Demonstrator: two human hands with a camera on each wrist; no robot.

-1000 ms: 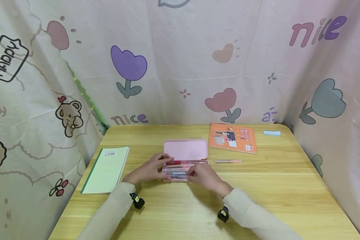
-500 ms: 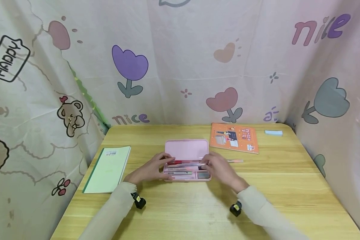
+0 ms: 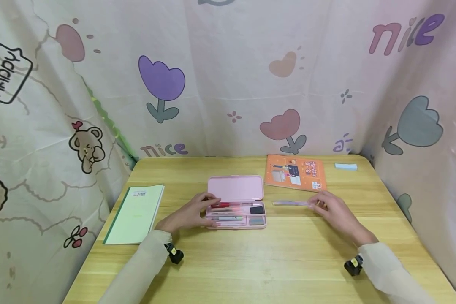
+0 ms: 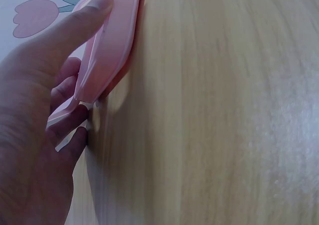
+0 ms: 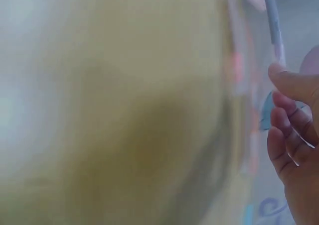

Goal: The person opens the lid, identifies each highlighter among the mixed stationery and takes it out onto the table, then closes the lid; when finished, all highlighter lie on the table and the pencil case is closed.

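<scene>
An open pink pencil case lies mid-table, its lid tipped back. Inside are several pens, a black block and a grey block. My left hand grips the case's left end; in the left wrist view the thumb lies on the near rim, the other fingers round the end. To the right of the case, my right hand pinches a slim pale purple pen by one end, between thumb and fingers. In the right wrist view another pen, blurred and pink-tipped, lies on the table below.
A pale green notebook lies at the left. Towards the back right sit an orange booklet and a small light blue block. A printed curtain rises behind the table.
My right hand has lifted a pen out of the case and carried it to the right, over the pen on the table. My left hand stays at the case's left end.
</scene>
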